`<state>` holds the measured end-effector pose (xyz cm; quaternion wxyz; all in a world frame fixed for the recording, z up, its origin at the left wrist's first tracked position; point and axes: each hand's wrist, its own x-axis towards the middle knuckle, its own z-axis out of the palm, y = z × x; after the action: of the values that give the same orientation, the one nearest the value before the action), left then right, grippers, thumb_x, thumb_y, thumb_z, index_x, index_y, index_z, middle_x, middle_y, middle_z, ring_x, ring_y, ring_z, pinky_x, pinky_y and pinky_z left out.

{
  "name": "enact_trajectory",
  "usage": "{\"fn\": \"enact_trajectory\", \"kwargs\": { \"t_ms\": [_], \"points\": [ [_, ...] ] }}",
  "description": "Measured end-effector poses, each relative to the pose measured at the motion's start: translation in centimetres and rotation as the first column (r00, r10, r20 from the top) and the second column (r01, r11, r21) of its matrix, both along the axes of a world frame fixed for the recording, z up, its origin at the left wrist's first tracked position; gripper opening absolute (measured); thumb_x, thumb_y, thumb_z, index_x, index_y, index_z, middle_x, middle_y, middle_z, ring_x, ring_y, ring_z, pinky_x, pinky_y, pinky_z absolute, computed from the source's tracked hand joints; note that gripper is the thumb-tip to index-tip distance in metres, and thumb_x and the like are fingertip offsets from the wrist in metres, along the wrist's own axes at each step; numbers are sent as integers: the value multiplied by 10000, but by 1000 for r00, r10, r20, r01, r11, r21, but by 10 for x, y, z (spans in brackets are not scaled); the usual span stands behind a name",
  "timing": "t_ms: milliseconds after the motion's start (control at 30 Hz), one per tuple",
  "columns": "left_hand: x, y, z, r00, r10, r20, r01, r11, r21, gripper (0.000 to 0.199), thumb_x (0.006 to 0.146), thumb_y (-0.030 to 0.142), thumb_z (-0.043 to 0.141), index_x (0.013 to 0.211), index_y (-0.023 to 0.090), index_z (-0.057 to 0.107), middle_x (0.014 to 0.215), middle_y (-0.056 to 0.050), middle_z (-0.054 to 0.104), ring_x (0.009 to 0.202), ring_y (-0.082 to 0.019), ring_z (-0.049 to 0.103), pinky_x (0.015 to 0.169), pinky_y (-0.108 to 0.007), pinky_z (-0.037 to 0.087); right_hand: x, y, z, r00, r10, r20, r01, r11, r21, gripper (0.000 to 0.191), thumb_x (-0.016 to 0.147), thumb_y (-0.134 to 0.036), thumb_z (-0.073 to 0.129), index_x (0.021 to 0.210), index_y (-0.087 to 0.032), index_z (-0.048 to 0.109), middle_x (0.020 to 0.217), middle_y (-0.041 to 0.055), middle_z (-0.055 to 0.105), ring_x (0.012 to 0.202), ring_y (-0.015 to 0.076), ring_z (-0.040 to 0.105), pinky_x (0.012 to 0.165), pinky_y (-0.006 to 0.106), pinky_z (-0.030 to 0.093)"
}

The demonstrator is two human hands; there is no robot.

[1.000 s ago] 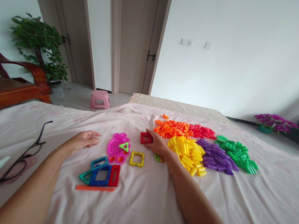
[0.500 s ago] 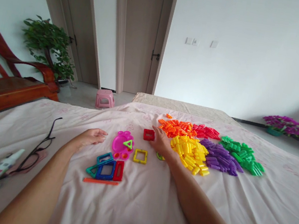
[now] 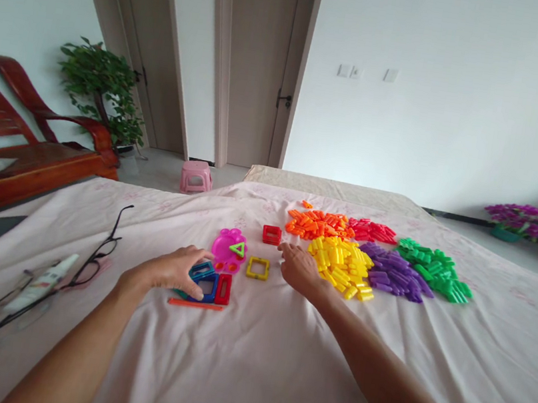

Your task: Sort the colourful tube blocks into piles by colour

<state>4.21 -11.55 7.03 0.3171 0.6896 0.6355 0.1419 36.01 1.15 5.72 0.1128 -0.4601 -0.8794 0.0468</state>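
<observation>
My left hand (image 3: 178, 271) is open, its fingers spread over the left side of the blue square frames (image 3: 208, 287); whether it touches them is unclear. Beside these lie a red rectangle (image 3: 223, 289) and an orange stick (image 3: 195, 305). A green triangle (image 3: 237, 249) rests on the pink paw-shaped tray (image 3: 221, 248). My right hand (image 3: 297, 266) hovers or rests on the cloth between a yellow square frame (image 3: 258, 268) and the yellow pieces (image 3: 341, 263); its fingers are partly bent and hide what is under them. Red square frames (image 3: 271, 235) sit just beyond its fingertips.
Piles of orange (image 3: 319, 225), red (image 3: 370, 231), purple (image 3: 394, 274) and green pieces (image 3: 435, 270) lie at the right. Glasses (image 3: 95, 263) and a white tube (image 3: 42, 282) are at the left. A pink stool (image 3: 196, 178) stands beyond the cloth.
My left hand has moved right and down onto the blue frames. My right hand has drawn back from the red square frames, which stay on the cloth. The view has shifted slightly.
</observation>
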Motion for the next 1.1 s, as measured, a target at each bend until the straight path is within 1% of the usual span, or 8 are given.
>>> {"fn": "enact_trajectory", "kwargs": {
  "t_ms": [67,167,300,500,667,867,1000,1100],
  "points": [
    [7,-6,-1,996,-39,-75,42,998,46,956,483,431,835,1372,258,531,1297,-119,564,1233,-333,517,1031,-418,410,2,-8,2,1000,-14,23,14,1000,-4,410,807,-98,475,1173,-203,626,1095,119,703,988,278,654,809,350,457],
    [17,-9,-2,996,-68,-53,72,993,92,887,531,355,808,1367,247,530,1299,-114,559,1224,-314,523,1034,-396,412,2,-22,2,999,-39,-11,38,999,-3,363,855,-147,461,1156,-223,650,1020,102,723,899,262,672,777,341,455],
    [29,-12,4,988,-72,-137,90,988,126,800,539,329,790,1304,238,574,1239,-103,561,1182,-308,530,1009,-386,426,5,-34,-7,992,3,-126,3,999,54,325,890,-166,450,1116,-221,676,1064,82,713,977,237,642,826,322,445],
    [43,-18,23,963,-71,-261,92,993,71,815,551,351,769,1326,205,560,1235,-127,565,1182,-333,515,996,-401,423,12,-35,-16,981,61,-183,-50,997,62,286,907,-169,461,1041,-233,705,1035,59,696,978,204,601,857,299,431],
    [49,-17,18,965,-72,-251,106,986,125,762,577,307,737,1314,209,571,1260,-124,622,1150,-342,567,981,-405,434,12,-33,-18,979,67,-191,-56,997,62,278,909,-159,477,1045,-224,710,1025,64,683,971,200,589,862,295,421],
    [55,-17,8,955,-46,-292,108,974,199,697,682,428,696,1338,252,539,1339,-96,606,1183,-284,590,991,-361,444,13,-31,-20,976,83,-199,-72,996,59,269,929,-161,474,1053,-217,707,1030,61,675,976,188,574,872,287,404],
    [64,-20,11,943,-16,-333,94,971,221,757,677,617,671,1318,238,538,1283,-113,627,1148,-298,602,974,-382,454,13,-33,-19,977,88,-196,-76,995,70,268,924,-149,483,1052,-217,709,1014,58,673,965,187,574,862,282,399],
    [67,-20,17,947,-40,-318,119,965,233,677,692,603,664,1249,228,578,1173,-102,670,1021,-276,643,903,-365,477,13,-34,-18,979,100,-179,-88,993,73,268,918,-137,492,1053,-218,709,1001,58,674,957,189,573,862,286,395]
  ]
}}
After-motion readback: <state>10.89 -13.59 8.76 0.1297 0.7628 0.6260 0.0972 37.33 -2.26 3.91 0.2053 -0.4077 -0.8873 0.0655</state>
